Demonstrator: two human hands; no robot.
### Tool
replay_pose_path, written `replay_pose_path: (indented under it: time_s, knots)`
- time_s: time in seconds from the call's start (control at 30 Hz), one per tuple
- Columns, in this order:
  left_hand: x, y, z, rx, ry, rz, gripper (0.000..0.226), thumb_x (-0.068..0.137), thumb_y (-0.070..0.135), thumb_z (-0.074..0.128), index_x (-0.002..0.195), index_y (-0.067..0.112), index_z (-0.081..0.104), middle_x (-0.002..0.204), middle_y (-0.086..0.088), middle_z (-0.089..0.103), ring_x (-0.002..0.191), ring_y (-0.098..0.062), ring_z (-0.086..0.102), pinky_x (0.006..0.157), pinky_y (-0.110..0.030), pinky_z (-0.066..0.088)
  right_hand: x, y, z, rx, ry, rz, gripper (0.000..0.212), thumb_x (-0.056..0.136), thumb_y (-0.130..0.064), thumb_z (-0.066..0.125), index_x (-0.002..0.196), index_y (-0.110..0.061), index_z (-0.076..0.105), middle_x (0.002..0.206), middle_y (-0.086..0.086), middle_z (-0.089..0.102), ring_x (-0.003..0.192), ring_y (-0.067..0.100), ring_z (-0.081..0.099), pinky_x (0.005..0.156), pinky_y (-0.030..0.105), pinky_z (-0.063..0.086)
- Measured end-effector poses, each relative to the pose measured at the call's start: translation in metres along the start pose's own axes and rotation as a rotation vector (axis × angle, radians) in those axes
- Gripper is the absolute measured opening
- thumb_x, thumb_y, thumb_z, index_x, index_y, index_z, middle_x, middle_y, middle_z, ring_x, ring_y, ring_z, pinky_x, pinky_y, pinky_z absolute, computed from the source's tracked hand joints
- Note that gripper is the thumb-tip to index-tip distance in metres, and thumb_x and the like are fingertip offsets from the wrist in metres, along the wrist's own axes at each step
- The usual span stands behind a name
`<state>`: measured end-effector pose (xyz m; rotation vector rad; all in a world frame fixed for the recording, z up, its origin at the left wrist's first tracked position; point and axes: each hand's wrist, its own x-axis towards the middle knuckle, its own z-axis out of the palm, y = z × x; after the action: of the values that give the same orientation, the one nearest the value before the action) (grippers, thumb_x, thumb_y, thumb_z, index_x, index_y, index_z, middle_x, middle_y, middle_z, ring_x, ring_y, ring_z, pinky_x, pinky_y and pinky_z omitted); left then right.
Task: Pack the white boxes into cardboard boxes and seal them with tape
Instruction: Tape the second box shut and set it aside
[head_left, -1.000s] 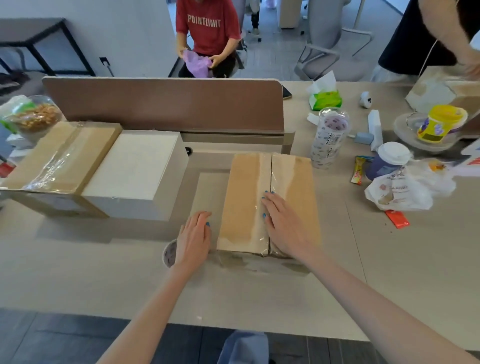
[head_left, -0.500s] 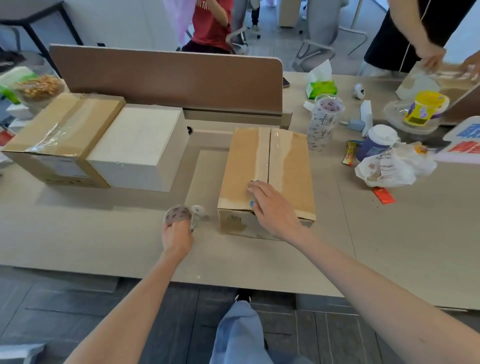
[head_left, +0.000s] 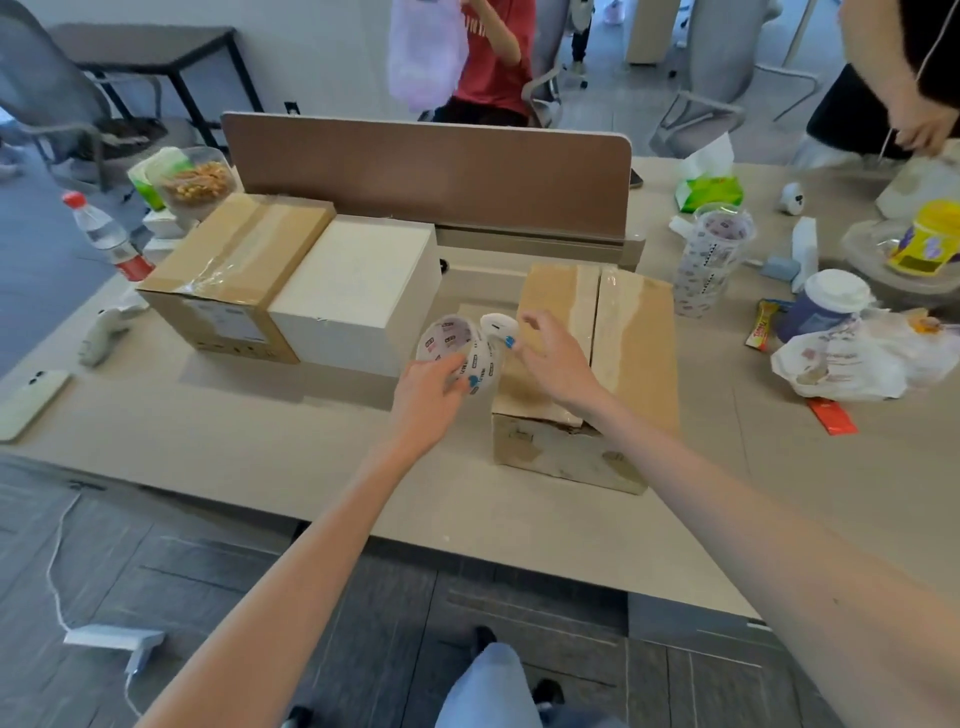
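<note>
At the left edge of the bench (head_left: 249, 447) lies a pale phone (head_left: 31, 402). Behind it, toward the far left corner, a red-capped water bottle (head_left: 111, 241) stands near a clear tub of snacks (head_left: 200, 179). Just right of these sits a taped cardboard box (head_left: 234, 275), closed, with clear tape along its top seam. A white box (head_left: 358, 293) stands on the bench touching that carton's right side, outside any carton.

Near the middle, the left hand (head_left: 426, 400) grips the tape roll (head_left: 457, 353) above the bench, its fingers curled round the roll's near rim. The roll hangs just left of the second cardboard box (head_left: 623, 374), and a small white piece (head_left: 498, 325) juts from its top. The right hand (head_left: 556, 358) hovers over that box's near left corner. Its thumb and forefinger are drawn close together right by the white piece, but blur hides whether they pinch anything.

The second cardboard box rests closer to the bench's near edge than the other two boxes, its flaps shut and clear tape laid along the centre seam. Its near face is scuffed. A brown partition (head_left: 431, 171) runs along the far edge behind the boxes.

Further right stand a patterned cup stack (head_left: 714, 254), a green tissue pack (head_left: 709, 189) behind it, and a lidded cup (head_left: 826, 306). A crumpled plastic bag (head_left: 862, 358) touches the cup, with a red packet (head_left: 831, 415) just in front of it. A yellow tub (head_left: 930, 239) sits by the right edge.
</note>
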<state>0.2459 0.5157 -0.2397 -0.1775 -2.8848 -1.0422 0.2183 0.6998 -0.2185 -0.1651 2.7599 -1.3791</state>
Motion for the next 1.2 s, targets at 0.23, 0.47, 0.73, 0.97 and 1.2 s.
replay_pose_path:
  time_s: [0.23,0.47,0.73,0.97,1.2]
  knots:
    - [0.033,0.039,-0.009,-0.297,-0.133,0.014,0.019,0.088,0.008,0.059,0.076,0.023,0.059,0.086,0.002,0.064,0.082,-0.017,0.059,0.068,-0.026,0.047,0.03,-0.008,-0.031,0.196,0.118,-0.036,0.012,0.091,-0.018,0.063,0.102,-0.013,0.064,0.086,-0.009,0.061,0.075,0.001,0.054,0.061,0.008,0.041]
    - [0.058,0.071,0.003,-0.35,-0.207,0.136,0.011,0.095,0.015,0.056,0.104,0.015,0.063,0.088,0.007,0.065,0.08,-0.01,0.06,0.065,-0.016,0.048,0.045,0.022,-0.057,0.157,0.2,0.048,0.007,0.089,-0.015,0.064,0.087,-0.009,0.066,0.081,0.006,0.066,0.081,0.03,0.064,0.073,0.044,0.053]
    - [0.095,0.118,0.029,-0.155,-0.163,0.173,0.021,0.097,0.039,0.05,0.095,0.02,0.059,0.076,-0.002,0.067,0.065,-0.018,0.063,0.061,-0.041,0.052,0.07,0.051,-0.101,-0.065,0.166,-0.002,0.017,0.087,-0.021,0.062,0.082,-0.006,0.066,0.077,0.008,0.064,0.072,0.029,0.062,0.069,0.049,0.052]
    - [0.125,0.166,0.054,-0.015,-0.092,0.02,0.039,0.089,0.042,0.049,0.077,0.006,0.057,0.064,-0.003,0.057,0.06,-0.02,0.051,0.059,-0.036,0.041,0.095,0.073,-0.14,-0.057,0.035,0.009,0.016,0.079,-0.016,0.058,0.07,-0.006,0.066,0.066,0.01,0.065,0.064,0.031,0.065,0.062,0.05,0.055]
    - [0.139,0.192,0.064,-0.042,-0.088,-0.109,0.049,0.072,0.045,0.045,0.077,-0.002,0.058,0.073,-0.015,0.065,0.064,-0.026,0.056,0.064,-0.04,0.048,0.111,0.088,-0.163,0.13,-0.135,0.04,0.011,0.085,-0.001,0.058,0.08,0.0,0.067,0.069,0.011,0.065,0.059,0.023,0.064,0.062,0.038,0.059]
